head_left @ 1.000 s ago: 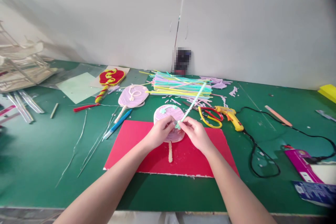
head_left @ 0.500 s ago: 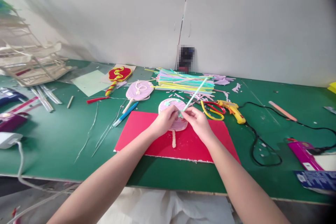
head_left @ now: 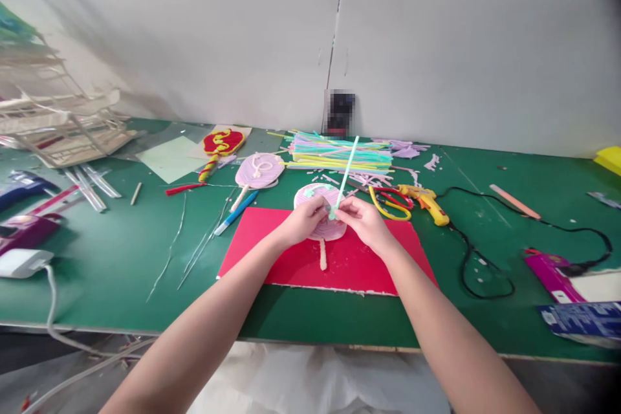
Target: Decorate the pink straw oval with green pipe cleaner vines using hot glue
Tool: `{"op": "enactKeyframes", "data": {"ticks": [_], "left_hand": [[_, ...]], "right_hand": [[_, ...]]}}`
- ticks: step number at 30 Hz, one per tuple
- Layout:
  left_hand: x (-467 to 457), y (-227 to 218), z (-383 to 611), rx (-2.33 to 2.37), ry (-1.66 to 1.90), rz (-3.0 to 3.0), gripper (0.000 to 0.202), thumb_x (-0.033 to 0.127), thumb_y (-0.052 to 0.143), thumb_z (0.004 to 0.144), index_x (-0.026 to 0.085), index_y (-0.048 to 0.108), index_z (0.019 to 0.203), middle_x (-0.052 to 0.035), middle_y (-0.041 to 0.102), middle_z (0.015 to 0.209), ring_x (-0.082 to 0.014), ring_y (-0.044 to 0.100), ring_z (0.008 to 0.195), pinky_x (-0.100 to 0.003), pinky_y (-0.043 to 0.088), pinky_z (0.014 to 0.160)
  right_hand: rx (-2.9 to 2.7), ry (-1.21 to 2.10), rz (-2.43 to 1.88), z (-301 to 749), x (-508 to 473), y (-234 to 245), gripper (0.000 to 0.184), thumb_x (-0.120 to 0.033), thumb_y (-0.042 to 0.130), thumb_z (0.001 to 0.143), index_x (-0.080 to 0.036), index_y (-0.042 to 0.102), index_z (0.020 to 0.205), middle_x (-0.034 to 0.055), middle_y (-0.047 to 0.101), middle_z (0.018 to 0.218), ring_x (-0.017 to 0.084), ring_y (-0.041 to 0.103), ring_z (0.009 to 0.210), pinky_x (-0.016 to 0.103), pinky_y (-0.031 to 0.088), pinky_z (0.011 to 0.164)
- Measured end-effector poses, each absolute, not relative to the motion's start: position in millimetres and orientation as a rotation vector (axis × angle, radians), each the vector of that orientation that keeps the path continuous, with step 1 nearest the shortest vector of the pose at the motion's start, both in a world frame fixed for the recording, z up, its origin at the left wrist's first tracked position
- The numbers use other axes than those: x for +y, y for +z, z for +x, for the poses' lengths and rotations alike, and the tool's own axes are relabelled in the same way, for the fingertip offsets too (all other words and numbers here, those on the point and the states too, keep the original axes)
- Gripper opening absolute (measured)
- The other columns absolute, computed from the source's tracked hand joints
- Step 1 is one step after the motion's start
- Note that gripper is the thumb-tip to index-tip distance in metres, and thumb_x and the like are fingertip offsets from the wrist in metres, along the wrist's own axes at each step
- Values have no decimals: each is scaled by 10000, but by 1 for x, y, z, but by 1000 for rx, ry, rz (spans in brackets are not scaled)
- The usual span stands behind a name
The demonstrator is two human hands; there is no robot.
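head view shows our left hand (head_left: 303, 223) and right hand (head_left: 363, 223) meeting at the centre of the frame over a pink fan (head_left: 317, 217) that lies on the upper edge of a red board (head_left: 291, 259). both hands pinch the lower end of a mint green pipe cleaner (head_left: 345, 169), which rises steeply toward the upper middle. just right of our hands lie scissors (head_left: 391, 202) and a yellow glue gun (head_left: 427, 202); a pile of coloured pipe cleaners (head_left: 339, 152) sits behind.
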State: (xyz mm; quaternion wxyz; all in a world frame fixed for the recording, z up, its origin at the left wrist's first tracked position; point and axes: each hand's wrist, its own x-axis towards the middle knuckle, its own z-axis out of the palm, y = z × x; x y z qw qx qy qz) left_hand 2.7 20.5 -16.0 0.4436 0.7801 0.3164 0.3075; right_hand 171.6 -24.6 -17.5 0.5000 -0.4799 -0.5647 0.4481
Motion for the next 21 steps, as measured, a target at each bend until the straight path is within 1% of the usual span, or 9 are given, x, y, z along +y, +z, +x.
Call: {"op": "enactKeyframes", "data": {"ticks": [3,8,12,15,19,21], "left_hand": [[20,-16,3,786,762,1933,169,210,383,852,182,432,693,14,455,677,-128,433,643,-260,375,629],[19,-15,3,795,770,1963,108,234,458,830,171,488,748,-2,500,745,-141,459,705,-265,380,661],[20,-12,1,733,752,1944,167,294,456,852,166,499,754,-4,512,749,-139,474,714,-264,388,679],[19,-11,0,697,691,1915,215,348,465,858,165,496,751,4,506,725,-129,474,686,-248,387,646],[18,-13,0,674,657,1901,246,374,484,857,160,504,738,6,510,715,-121,473,669,-243,386,633],[19,-13,-1,656,663,1878,250,377,487,861,156,513,746,3,519,720,-119,481,673,-241,391,636]], "right_hand": [[-1351,1066,-1165,171,-25,-18,305,-465,714,675,-202,572,739,3,634,714,158,611,698,321,506,705],[-1318,1036,-1177,170,-24,-18,323,-490,703,678,-204,571,754,9,643,729,166,615,717,327,506,717],[-1302,1036,-1196,172,-25,-16,316,-491,679,706,-198,603,795,20,657,783,170,618,769,318,502,746],[-1288,1035,-1205,175,-26,-13,307,-496,636,745,-199,617,823,27,666,835,174,618,823,309,497,765],[-1314,1054,-1221,179,-28,-8,250,-421,667,727,-191,650,823,24,676,825,177,620,817,304,489,768],[-1337,1085,-1226,180,-30,-4,224,-387,645,738,-186,677,831,29,687,826,181,626,808,311,491,759]]}}
